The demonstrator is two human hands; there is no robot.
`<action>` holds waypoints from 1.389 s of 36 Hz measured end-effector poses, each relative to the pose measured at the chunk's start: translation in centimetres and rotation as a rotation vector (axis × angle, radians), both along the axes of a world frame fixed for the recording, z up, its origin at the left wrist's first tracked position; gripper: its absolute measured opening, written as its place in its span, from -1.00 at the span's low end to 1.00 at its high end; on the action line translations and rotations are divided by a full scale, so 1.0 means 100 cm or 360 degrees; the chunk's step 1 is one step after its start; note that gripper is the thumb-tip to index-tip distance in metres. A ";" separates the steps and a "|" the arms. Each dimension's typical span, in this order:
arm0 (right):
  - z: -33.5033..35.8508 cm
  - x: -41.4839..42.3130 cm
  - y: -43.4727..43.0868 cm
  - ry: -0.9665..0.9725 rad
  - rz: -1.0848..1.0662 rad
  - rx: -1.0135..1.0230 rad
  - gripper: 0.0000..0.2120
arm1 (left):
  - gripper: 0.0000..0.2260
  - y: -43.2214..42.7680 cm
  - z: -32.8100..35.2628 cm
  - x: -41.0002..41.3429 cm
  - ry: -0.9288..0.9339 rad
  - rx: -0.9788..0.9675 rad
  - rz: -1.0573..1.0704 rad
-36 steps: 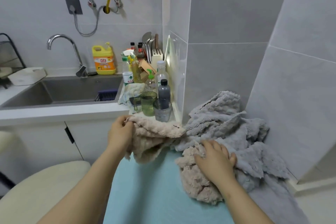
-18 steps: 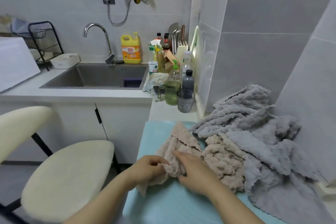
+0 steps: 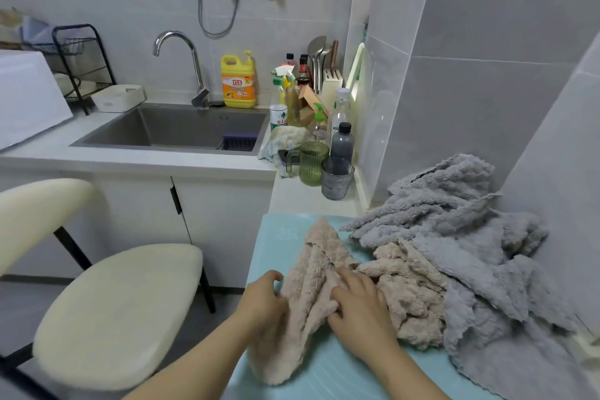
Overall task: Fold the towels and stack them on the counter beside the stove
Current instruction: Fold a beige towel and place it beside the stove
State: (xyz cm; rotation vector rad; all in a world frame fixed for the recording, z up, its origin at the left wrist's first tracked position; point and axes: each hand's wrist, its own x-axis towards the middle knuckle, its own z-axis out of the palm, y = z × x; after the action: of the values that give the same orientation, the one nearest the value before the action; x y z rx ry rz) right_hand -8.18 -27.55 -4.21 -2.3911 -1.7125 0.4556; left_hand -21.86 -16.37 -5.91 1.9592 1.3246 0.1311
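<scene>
Towels are seen in the single head view, heaped on a light blue mat point(image 3: 341, 373) that covers the surface at the lower right. One beige towel point(image 3: 311, 282) is drawn out lengthways on the mat, bunched into long folds, with its near end hanging over the mat's front edge. Its left edge is gripped by the left hand point(image 3: 264, 304), whose fingers are curled into the cloth. The right hand point(image 3: 360, 312) is laid on top of the same towel with the fingers nearly straight and spread, pressing it down. A second beige towel point(image 3: 412, 295) is crumpled just right of that hand, touching a pile of grey towels point(image 3: 470, 237) that is pushed against the tiled corner. Beyond the mat, a green cup point(image 3: 311, 162) and a grey cup point(image 3: 336, 177) are set side by side on the white counter point(image 3: 130, 161), with bottles crowded behind them. A steel sink point(image 3: 168, 130) is sunk into the counter farther left, and a yellow detergent bottle point(image 3: 238, 83) is stood behind it. A cream chair point(image 3: 113, 312) is placed at the lower left.
</scene>
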 end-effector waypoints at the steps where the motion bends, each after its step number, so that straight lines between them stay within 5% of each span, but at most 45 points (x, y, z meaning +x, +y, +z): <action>1: 0.004 0.000 0.002 -0.0025 0.0034 -0.0001 -0.72 | -0.70 0.001 -0.001 0.001 0.0015 0.0012 -0.0036; 3: 0.013 -0.002 0.006 -0.0015 0.0059 -0.0036 -0.69 | -0.77 0.004 0.001 0.002 -0.0024 0.0068 -0.0019; 5: 0.018 -0.003 0.009 0.0016 0.0087 -0.0085 -0.89 | -0.81 0.010 0.006 -0.001 -0.0099 0.0150 0.0119; 10: 0.017 0.000 0.007 0.0240 0.0162 -0.0163 -0.85 | -0.86 0.029 0.021 -0.018 -0.0170 0.0467 0.0339; 15: 0.027 0.012 0.006 0.0923 0.0215 -0.0487 -0.88 | -0.96 0.024 0.030 -0.022 -0.0117 0.0069 -0.0235; 17: 0.030 0.017 0.007 0.1049 0.0118 -0.0458 -0.86 | -0.81 0.019 0.030 -0.019 -0.0024 -0.0010 -0.0404; 20: 0.026 0.022 0.013 0.0930 -0.0122 -0.0145 -0.87 | -0.73 0.019 0.019 -0.013 -0.0058 0.0045 -0.0343; 23: 0.018 0.020 0.021 0.0954 -0.0369 0.0162 -0.87 | -0.89 0.020 0.005 -0.006 -0.0002 0.0263 -0.0202; 25: 0.011 0.018 0.026 0.0929 -0.0409 0.0209 -0.77 | -0.72 0.019 0.000 -0.002 0.0048 0.0264 -0.0119; 30: 0.001 0.014 0.034 0.0815 -0.0316 0.0137 -0.55 | -0.51 0.029 -0.001 0.011 0.0209 0.0149 -0.0109; 36: -0.002 0.014 0.044 0.0693 -0.0257 -0.0010 -0.33 | -0.69 0.037 0.005 0.020 0.0034 -0.0110 0.0000; 42: -0.015 0.015 0.052 0.0507 -0.0267 -0.0168 -0.31 | -0.84 0.044 0.000 0.028 -0.0076 -0.0304 0.0079; 45: -0.013 0.018 0.054 0.0556 -0.0311 -0.0130 -0.31 | -0.70 0.049 -0.002 0.032 -0.0122 -0.0395 0.0039; 50: -0.014 0.024 0.061 0.0574 -0.0308 -0.0129 -0.44 | -0.78 0.059 0.004 0.034 -0.0206 -0.0201 0.0108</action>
State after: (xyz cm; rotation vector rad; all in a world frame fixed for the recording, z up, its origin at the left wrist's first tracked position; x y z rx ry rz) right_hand -5.77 -21.46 -5.65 -2.3192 -1.3185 0.8764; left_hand -18.48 -10.47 -5.49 1.7713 1.2837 0.1985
